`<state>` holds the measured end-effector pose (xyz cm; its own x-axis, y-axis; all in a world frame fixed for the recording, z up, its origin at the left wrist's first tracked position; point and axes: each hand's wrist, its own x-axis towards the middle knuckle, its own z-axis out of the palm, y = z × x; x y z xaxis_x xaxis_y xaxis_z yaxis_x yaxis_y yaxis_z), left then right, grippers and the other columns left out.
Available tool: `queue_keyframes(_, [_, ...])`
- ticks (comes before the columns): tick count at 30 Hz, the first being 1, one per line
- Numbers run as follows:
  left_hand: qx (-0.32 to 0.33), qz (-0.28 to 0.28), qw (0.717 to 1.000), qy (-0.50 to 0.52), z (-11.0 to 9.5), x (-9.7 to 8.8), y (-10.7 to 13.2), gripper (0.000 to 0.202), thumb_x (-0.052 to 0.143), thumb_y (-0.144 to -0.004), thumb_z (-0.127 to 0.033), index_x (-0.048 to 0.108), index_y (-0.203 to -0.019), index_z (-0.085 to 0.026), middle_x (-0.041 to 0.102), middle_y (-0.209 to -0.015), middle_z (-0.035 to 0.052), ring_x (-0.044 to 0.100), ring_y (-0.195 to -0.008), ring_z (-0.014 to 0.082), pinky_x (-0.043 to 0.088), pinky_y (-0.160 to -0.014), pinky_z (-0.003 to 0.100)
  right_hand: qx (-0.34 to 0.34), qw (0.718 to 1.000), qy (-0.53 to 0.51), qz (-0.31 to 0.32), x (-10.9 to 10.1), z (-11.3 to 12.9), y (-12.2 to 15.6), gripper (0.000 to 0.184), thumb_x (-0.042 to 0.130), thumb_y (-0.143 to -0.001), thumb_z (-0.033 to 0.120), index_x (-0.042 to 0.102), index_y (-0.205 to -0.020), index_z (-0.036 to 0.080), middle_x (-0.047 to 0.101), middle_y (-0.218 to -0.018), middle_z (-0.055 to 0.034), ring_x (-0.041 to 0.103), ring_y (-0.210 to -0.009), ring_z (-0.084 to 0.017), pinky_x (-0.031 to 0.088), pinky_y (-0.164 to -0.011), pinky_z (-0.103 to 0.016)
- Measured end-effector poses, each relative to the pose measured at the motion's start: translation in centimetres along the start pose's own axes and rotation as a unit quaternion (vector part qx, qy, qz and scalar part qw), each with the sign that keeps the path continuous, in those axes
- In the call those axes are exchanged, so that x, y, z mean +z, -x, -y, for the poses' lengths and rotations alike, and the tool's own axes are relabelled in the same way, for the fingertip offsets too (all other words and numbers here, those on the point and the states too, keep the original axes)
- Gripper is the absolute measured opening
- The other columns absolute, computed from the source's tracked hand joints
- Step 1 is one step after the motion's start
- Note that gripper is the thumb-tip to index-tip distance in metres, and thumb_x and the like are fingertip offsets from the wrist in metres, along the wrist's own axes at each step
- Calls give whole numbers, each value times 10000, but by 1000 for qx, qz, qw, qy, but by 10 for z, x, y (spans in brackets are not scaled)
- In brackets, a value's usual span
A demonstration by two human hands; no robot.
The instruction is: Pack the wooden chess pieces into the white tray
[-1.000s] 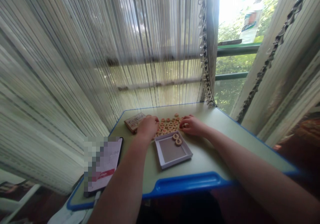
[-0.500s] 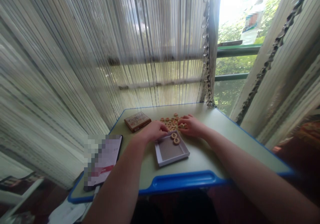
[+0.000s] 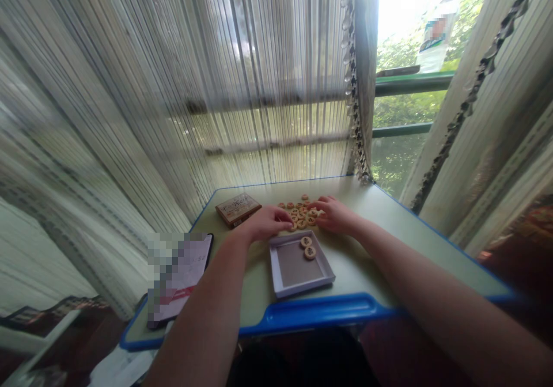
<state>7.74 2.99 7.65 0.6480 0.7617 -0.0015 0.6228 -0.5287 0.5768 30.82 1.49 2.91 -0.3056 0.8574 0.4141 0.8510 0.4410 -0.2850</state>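
Note:
Several round wooden game pieces [image 3: 301, 212] lie in a cluster on the green table [image 3: 380, 249]. My left hand [image 3: 265, 224] rests at the cluster's left edge with its fingers curled over pieces. My right hand [image 3: 334, 215] sits at the cluster's right edge, fingers bent down onto pieces. Whether either hand holds a piece is hidden. Just in front of both hands lies a shallow white box tray [image 3: 283, 280] with two wooden pieces [image 3: 308, 247] in its far corner.
A brown patterned box lid [image 3: 238, 208] lies at the table's far left. A phone [image 3: 179, 277] lies at the near left corner. The table has a raised blue rim [image 3: 319, 313]. Striped curtains [image 3: 173, 87] hang close behind, with a window [image 3: 410, 87] at right.
My left hand moved right from beside the brown box lid to the left edge of the piece cluster. The right hand stayed at the cluster's right side.

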Motion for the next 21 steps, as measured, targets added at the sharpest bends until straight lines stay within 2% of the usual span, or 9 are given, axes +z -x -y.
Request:
queue_keyframes(3, [-50,-160,983,-75,15,-1,-6,273,524,-777,-334,684,-904,-153,698,-854,55,622,-773,170,471,-723,267,-16,1000,-12,5,1,-2,0,247,577,-745,213,684,-963,254,566,-969,-75,496,-925,-212,390,-882,-363])
queue_keyframes(5, [-76,-228,962,-127,26,0,-10,239,518,-780,-288,685,-898,-165,696,-892,63,617,-824,177,466,-771,275,-25,999,-17,13,3,-3,-1,194,598,-749,265,703,-912,249,570,-951,-77,504,-923,-215,395,-877,-362])
queue_keyframes(8, [-85,-244,952,-164,33,0,-12,238,514,-774,-242,683,-931,-184,691,-942,64,613,-877,183,459,-814,280,-37,999,-13,17,5,-4,-1,175,620,-741,309,710,-879,250,578,-922,-68,518,-894,-207,400,-869,-357])
queue_keyframes(10, [-116,-253,942,-187,30,-2,-10,250,503,-768,-205,687,-935,-187,688,-959,76,614,-900,201,458,-826,300,-43,999,-7,17,4,-5,-1,189,627,-735,310,703,-898,252,580,-929,-64,520,-887,-204,399,-872,-357])
queue_keyframes(13, [-170,-339,901,-209,23,-8,-4,296,441,-786,-166,683,-955,-188,681,-992,90,608,-947,218,452,-839,319,-45,999,11,9,2,-4,0,288,632,-727,336,666,-996,241,568,-986,-84,507,-930,-227,407,-870,-373])
queue_keyframes(14, [-181,-346,897,-206,21,-9,-2,295,439,-786,-169,685,-948,-189,684,-983,91,610,-945,221,453,-834,320,-42,999,15,4,1,-3,1,330,632,-726,347,649,-1037,237,558,-1011,-93,501,-952,-237,409,-872,-380])
queue_keyframes(16, [-202,-303,910,-197,17,-10,0,263,475,-762,-178,700,-896,-195,695,-947,89,619,-918,229,460,-806,319,-39,999,19,-4,0,-1,1,351,623,-733,355,637,-1063,237,538,-1046,-101,498,-977,-242,410,-883,-389])
queue_keyframes(18, [-214,-243,927,-191,13,-8,-1,229,516,-732,-192,712,-850,-204,702,-914,90,627,-887,234,466,-775,314,-47,999,14,0,0,3,1,285,615,-744,337,665,-1006,237,535,-1041,-97,508,-970,-231,412,-889,-380])
queue_keyframes(21, [-196,-208,940,-184,8,-1,-5,223,537,-716,-218,713,-852,-224,706,-895,75,632,-848,215,467,-745,295,-62,998,6,14,0,9,1,189,601,-757,299,694,-904,224,561,-991,-93,520,-943,-218,428,-865,-358])
